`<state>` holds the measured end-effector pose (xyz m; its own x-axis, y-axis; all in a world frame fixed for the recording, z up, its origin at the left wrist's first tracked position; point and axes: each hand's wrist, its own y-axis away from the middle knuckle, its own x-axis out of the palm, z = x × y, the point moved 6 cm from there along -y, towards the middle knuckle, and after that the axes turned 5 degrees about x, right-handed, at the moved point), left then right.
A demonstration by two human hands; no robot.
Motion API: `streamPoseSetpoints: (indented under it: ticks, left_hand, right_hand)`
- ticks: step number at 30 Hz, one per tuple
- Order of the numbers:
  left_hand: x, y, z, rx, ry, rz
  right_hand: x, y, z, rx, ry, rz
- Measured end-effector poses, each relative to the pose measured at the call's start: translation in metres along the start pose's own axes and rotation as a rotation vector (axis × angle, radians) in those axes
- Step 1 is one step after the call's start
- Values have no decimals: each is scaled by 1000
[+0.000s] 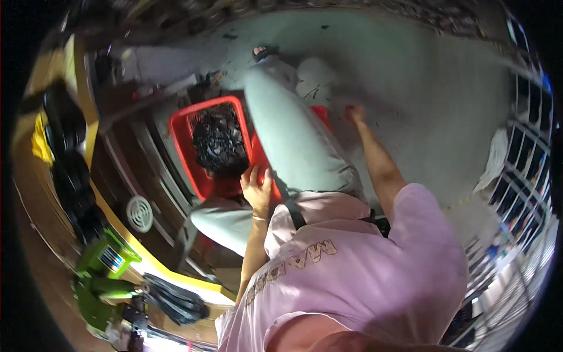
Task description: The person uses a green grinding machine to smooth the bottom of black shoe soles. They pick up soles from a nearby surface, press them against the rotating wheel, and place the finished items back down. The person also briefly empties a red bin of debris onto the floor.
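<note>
A red plastic bin (177,138) stands left of my legs, with a heap of dark, shiny scrap-like pieces (220,138) inside. My left hand (256,188) lies at the bin's near right corner, fingers apart and touching its red edge or just beside it. A bracelet circles that wrist. My right hand (355,113) reaches out beyond my knee, low over the floor, its fingers smeared and small. Close to it, a bit of red plastic (322,115) shows past my leg; most of this is hidden beneath the leg.
To the left runs a wooden bench with a yellow edge (129,234), carrying black items (64,123) and a green machine-like object (97,287). A wire rack (528,141) stands at the right. Dark scraps (205,79) lie on the grey floor (434,100).
</note>
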<state>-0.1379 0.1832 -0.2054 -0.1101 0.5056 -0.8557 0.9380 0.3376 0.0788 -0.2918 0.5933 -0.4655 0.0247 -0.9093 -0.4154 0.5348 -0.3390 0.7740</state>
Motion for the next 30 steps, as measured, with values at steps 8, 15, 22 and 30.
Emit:
streamPoseSetpoints:
  ticks: [8, 15, 22, 30]
  left_hand:
    - [-4, -147, -111, 395, 146, 63]
    - [103, -216, -242, 878, 236, 624]
    - [148, -189, -264, 941, 317, 925]
    - [122, -205, -261, 967, 272, 908]
  right_hand:
    - [-34, 59, -223, 524, 36, -12]
    - [12, 83, -220, 349, 229, -188]
    - [50, 64, -207, 471, 351, -26]
    - [83, -26, -231, 719, 90, 18]
